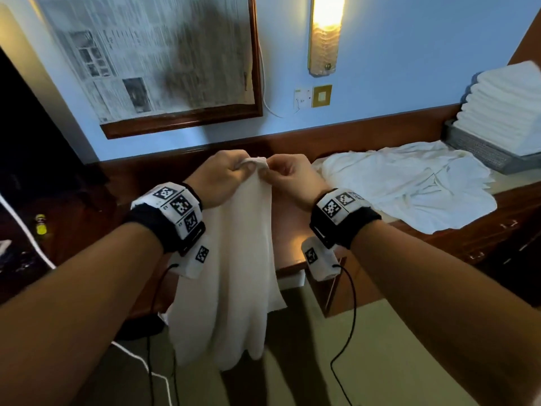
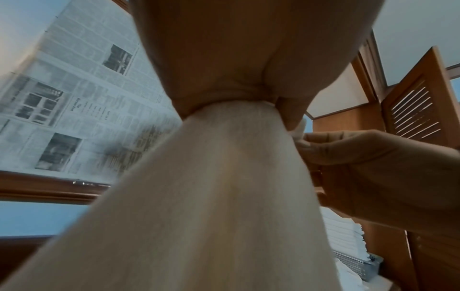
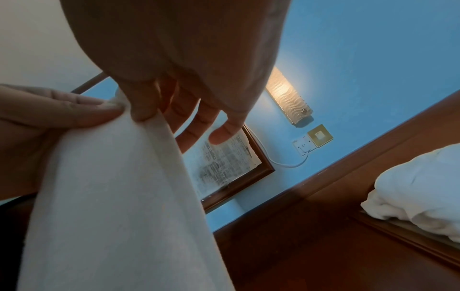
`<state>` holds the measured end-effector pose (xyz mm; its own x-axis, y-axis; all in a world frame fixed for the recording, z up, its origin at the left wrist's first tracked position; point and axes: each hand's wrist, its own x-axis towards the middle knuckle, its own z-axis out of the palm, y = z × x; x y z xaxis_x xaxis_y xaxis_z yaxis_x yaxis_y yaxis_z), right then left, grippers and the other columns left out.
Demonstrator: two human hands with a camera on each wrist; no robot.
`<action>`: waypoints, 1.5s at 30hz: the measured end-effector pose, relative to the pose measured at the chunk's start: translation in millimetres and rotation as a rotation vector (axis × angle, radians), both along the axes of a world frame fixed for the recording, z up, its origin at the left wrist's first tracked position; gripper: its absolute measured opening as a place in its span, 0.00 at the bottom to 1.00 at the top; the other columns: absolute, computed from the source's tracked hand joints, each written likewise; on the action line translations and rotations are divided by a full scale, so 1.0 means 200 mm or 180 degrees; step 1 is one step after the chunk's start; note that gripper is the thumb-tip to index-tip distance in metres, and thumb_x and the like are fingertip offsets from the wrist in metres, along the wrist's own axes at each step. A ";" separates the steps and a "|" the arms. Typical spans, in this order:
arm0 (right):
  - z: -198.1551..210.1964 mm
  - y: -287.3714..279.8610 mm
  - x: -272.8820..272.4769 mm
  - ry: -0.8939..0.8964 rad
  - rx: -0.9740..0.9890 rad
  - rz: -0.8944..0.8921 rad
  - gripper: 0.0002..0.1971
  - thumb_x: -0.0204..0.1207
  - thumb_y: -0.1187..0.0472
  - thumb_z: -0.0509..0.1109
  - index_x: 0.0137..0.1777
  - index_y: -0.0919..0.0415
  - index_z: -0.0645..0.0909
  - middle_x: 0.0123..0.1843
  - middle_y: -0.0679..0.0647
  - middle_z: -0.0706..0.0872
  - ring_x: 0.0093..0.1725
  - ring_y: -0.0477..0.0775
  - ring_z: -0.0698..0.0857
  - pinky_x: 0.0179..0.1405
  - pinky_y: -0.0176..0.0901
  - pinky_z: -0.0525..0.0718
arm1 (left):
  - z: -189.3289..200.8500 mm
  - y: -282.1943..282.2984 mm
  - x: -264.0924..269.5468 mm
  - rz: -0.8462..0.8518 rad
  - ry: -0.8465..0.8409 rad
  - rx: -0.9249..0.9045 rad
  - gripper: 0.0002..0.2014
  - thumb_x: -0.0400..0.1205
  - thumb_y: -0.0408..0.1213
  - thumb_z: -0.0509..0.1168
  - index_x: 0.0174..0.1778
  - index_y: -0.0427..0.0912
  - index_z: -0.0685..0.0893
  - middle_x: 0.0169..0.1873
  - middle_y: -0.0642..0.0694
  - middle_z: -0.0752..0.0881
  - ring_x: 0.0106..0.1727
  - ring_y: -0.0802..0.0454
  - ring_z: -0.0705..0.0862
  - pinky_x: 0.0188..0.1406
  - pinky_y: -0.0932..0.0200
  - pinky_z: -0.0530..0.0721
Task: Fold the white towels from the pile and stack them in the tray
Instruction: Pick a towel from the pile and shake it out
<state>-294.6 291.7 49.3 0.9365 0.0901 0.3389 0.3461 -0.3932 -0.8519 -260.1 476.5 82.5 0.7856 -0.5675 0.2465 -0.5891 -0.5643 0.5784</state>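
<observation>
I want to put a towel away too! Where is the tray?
In the head view, the tray sits far right on the wooden counter, against the wall, already holding folded towels, just behind the loose pile.

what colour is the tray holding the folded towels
Grey mesh tray, clearest in the head view.

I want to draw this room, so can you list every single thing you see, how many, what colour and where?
Held towel: one, white, hanging from both hands.
Loose towels: a pile, white, on the wooden counter.
Folded towels: a stack, white, in the tray.
Tray: one, grey, far right.
Framed newspaper: one, brown frame, on the wall.
Wall lamp: one, lit.
Left hand: grips the towel's top.
Right hand: pinches the towel's top.
</observation>
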 end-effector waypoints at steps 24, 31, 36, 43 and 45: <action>0.57 -0.41 0.36 -0.1294 -0.0330 -0.1014 0.08 0.85 0.58 0.65 0.53 0.60 0.84 0.45 0.46 0.84 0.45 0.40 0.81 0.46 0.30 0.76 | -0.55 -0.14 0.01 0.0661 0.1025 -0.1245 0.20 0.75 0.59 0.74 0.48 0.44 0.91 0.44 0.46 0.94 0.47 0.47 0.92 0.51 0.41 0.88; 0.40 -0.55 0.29 -0.0574 -0.1174 -0.0602 0.07 0.81 0.59 0.71 0.56 0.59 0.86 0.54 0.51 0.84 0.52 0.49 0.81 0.51 0.37 0.76 | -0.34 -0.25 0.11 0.1115 0.0080 -0.1396 0.11 0.82 0.42 0.68 0.33 0.48 0.85 0.29 0.53 0.84 0.31 0.63 0.80 0.36 0.56 0.76; 0.11 -0.33 0.17 -0.0217 -0.2289 0.0519 0.07 0.71 0.65 0.77 0.49 0.59 0.90 0.62 0.55 0.85 0.60 0.54 0.83 0.64 0.45 0.80 | -0.16 -0.33 0.09 0.0798 -0.0333 -0.0956 0.06 0.81 0.42 0.71 0.47 0.47 0.92 0.39 0.50 0.91 0.45 0.50 0.89 0.49 0.49 0.86; 0.28 -0.18 0.19 -0.0977 -0.1436 -0.0174 0.11 0.76 0.68 0.69 0.53 0.62 0.90 0.51 0.58 0.90 0.53 0.58 0.87 0.58 0.54 0.84 | -0.32 -0.07 -0.08 0.0592 0.1179 -0.1805 0.16 0.74 0.47 0.81 0.42 0.38 0.87 0.33 0.49 0.90 0.35 0.54 0.88 0.36 0.57 0.86; 0.36 -0.15 0.21 -0.1076 -0.1139 -0.0418 0.11 0.76 0.66 0.69 0.55 0.61 0.90 0.51 0.58 0.91 0.53 0.58 0.88 0.57 0.55 0.85 | -0.43 0.03 -0.13 0.0813 0.1401 -0.1792 0.23 0.66 0.55 0.83 0.41 0.39 0.88 0.32 0.51 0.91 0.34 0.57 0.89 0.33 0.57 0.87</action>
<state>-252.3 262.4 120.4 0.7910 0.1449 0.5944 0.5072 -0.6986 -0.5047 -286.2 482.0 -4.0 0.9686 -0.2359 0.0786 -0.1281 -0.2022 0.9709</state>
